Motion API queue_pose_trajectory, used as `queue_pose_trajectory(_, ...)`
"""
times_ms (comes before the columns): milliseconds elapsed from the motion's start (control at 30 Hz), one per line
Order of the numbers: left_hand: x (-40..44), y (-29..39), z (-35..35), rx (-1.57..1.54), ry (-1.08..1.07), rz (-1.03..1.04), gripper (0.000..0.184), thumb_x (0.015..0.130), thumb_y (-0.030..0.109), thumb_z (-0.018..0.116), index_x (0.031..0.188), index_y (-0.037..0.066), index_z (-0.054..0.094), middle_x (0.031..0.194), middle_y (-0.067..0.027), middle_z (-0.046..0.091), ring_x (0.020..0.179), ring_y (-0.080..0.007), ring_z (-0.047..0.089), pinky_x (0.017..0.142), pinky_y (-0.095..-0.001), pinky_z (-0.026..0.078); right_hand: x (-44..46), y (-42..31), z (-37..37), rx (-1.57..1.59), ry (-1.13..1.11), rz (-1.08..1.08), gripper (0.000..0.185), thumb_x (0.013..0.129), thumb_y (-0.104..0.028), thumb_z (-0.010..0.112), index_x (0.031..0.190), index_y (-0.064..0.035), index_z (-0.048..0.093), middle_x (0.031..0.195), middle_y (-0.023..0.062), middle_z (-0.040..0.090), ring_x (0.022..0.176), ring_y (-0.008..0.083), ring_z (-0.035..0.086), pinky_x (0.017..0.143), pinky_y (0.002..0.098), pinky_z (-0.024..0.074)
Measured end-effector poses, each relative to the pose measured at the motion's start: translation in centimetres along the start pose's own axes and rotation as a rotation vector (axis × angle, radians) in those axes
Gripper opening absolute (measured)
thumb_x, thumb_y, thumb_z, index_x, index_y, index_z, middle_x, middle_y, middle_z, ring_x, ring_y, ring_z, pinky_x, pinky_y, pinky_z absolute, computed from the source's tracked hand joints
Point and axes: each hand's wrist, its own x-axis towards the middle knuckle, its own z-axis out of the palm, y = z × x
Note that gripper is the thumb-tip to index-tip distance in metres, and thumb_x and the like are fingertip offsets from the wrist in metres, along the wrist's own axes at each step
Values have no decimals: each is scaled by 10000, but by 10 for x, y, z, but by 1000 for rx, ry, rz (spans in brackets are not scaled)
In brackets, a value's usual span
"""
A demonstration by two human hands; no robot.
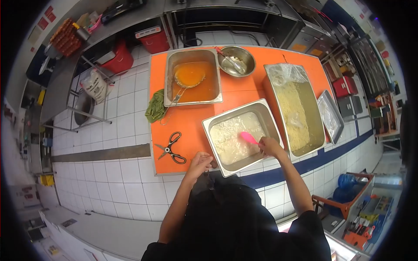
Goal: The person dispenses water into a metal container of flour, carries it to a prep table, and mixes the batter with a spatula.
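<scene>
My right hand [271,147] is closed around the handle of a pink spatula [248,138]. The spatula's head is over or in a lumpy, milky white mixture [233,148] inside a deep steel pan [273,114], which sits at the table's near edge. Just left of that pan's near corner is my left hand [200,163], its fingers curled together; anything in them is hidden, and I cannot tell whether they touch the rim. Kitchen scissors [170,149] with black handles lie partly opened on the orange table [191,124], left of the pan.
Behind, another steel pan [165,69] contains orange liquid and a strainer [190,78]. Beside it are a steel bowl [248,69] and a green cloth [155,106]. To the right stand a long pan [283,126] of yellowish crumbs, partly under plastic, and a shallow tray [331,115].
</scene>
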Motion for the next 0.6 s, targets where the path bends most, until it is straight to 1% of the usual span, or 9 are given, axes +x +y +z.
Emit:
queue_pose_trajectory(67, 6, -1, 15, 37, -10, -18, 330, 949, 185, 630, 1203, 57, 462, 963, -78, 621, 822, -139, 640, 673, -258, 529, 4, 9, -3, -589, 486, -150, 282, 914, -280, 607, 960, -8, 666, 811, 185, 708, 770, 301, 713, 682, 423, 573)
queue_pose_trajectory(100, 10, -6, 24, 116, -17, 46, 350, 937, 163, 641, 1193, 30, 443, 937, -106, 620, 788, -162, 650, 646, -276, 538, -2, -2, -5, -697, 541, -44, 274, 904, -295, 611, 939, -29, 662, 821, 173, 714, 778, 306, 712, 681, 411, 574)
queue_pose_trajectory(133, 15, -12, 29, 195, -16, 115, 372, 925, 141, 652, 1183, 2, 424, 910, -133, 620, 755, -185, 660, 618, -295, 547, 3, 9, -6, -700, 542, -41, 274, 904, -295, 611, 939, -29, 662, 821, 173, 714, 778, 306, 712, 681, 411, 574)
queue_pose_trajectory(167, 24, -24, 28, 319, -12, 177, 362, 914, 104, 655, 1134, -11, 391, 822, -149, 627, 699, -194, 672, 575, -301, 544, 18, 22, -4, -782, 636, 1, 256, 905, -281, 587, 924, -37, 662, 825, 168, 715, 771, 303, 710, 679, 412, 573)
queue_pose_trajectory(233, 14, -17, 34, 343, -16, 119, 348, 914, 105, 654, 1113, -3, 389, 808, -146, 629, 688, -188, 670, 575, -301, 542, 34, 24, 4, -858, 811, 66, 231, 907, -244, 524, 896, -57, 659, 827, 155, 718, 763, 293, 704, 672, 409, 570)
queue_pose_trajectory(267, 13, -12, 36, 357, -24, 60, 335, 914, 106, 653, 1092, 4, 388, 794, -143, 631, 678, -181, 668, 574, -301, 540, 42, 26, 4, -845, 819, 59, 231, 907, -244, 524, 896, -57, 659, 827, 155, 718, 763, 293, 704, 672, 409, 570)
queue_pose_trajectory(367, 16, -13, 34, 306, -54, 31, 315, 916, 106, 647, 1077, 21, 391, 805, -133, 629, 690, -175, 665, 580, -294, 541, 47, 11, 18, -764, 798, -69, 239, 916, -187, 481, 850, -44, 662, 742, 170, 698, 695, 324, 703, 605, 450, 554)
queue_pose_trajectory(533, 14, -11, 34, 232, -69, 47, 317, 910, 112, 655, 1094, 42, 406, 810, -103, 625, 701, -161, 654, 597, -280, 543, 53, -4, 56, -554, 674, -289, 204, 870, -259, 583, 820, -85, 678, 712, 187, 679, 678, 348, 690, 636, 463, 552)
queue_pose_trajectory(600, 14, -12, 36, 193, -56, 48, 322, 907, 116, 661, 1096, 44, 411, 812, -94, 623, 704, -158, 651, 604, -276, 544, 51, -14, 64, -512, 646, -307, 200, 859, -266, 599, 822, -86, 679, 705, 182, 676, 675, 354, 686, 632, 465, 550)
